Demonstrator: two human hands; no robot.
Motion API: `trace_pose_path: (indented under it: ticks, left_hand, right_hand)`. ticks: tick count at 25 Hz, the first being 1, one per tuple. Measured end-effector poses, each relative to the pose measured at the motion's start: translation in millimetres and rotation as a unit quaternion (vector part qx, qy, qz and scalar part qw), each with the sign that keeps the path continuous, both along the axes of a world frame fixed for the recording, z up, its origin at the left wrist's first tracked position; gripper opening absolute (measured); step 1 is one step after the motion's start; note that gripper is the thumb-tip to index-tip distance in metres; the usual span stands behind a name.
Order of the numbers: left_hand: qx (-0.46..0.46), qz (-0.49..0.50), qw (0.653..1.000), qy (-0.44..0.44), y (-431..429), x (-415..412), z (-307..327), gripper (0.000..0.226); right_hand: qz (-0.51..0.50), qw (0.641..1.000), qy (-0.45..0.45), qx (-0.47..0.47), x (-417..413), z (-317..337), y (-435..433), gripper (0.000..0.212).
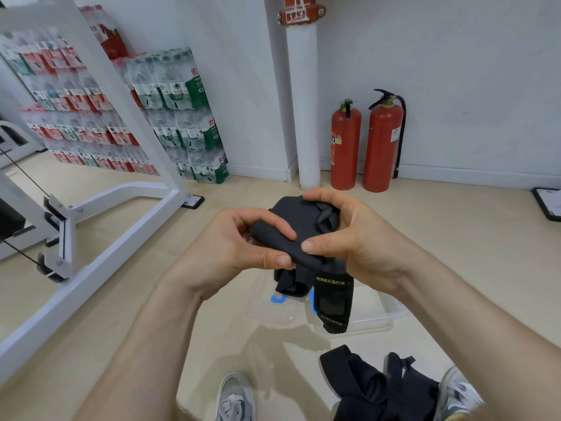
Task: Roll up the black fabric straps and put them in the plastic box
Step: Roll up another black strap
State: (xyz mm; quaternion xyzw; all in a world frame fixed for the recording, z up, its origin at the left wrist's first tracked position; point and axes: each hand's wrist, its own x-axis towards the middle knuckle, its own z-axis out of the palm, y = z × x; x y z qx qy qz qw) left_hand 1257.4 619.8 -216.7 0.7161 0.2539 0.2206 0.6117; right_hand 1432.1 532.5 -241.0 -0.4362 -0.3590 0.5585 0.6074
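- Here, a person holds a black strap [282,243] up in the air with both hands, in front of the body.
- The left hand [236,244] is curled around the rolled-up end of the strap. Its thumb lies on the near side of the roll, and its other fingers bend over the top.
- The right hand [346,232] grips the same strap from the other side. Its thumb presses on the roll, just beside the left thumb. Its fingers wrap around the bunched part at the back.
- Both hands are closed on the cloth.
- The loose end of the strap hangs down below the hands and has yellow letters on it.
- A clear plastic box [391,314] sits on the floor [455,268] under the hanging end. It is hard to tell if the end touches the box.
- A pile of black straps [364,381] lies on the floor near the right shoe [458,393].
- Two red fire extinguishers [382,147] stand by the wall. Packs of water bottles [182,117] are stacked behind a white metal frame [127,117].
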Motion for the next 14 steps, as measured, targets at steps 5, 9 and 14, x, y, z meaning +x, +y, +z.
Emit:
trace_pose_path:
  ticks: [5,9,14]
  left_hand:
    - [0.018,0.037,0.998,-0.037,-7.0,4.2,-1.2,0.026]
    - [0.03,0.101,0.993,-0.06,-10.6,10.0,-3.8,0.023]
    - [0.039,0.102,0.991,-0.075,-8.1,11.5,-7.5,0.02]
  right_hand:
    - [-0.031,0.999,-0.002,0.01,-5.6,-2.5,2.0,0.069]
    - [-0.033,0.997,0.067,0.004,-7.0,3.5,2.4,0.063]
    - [-0.064,0.997,0.045,0.004,-10.4,0.1,3.9,0.044]
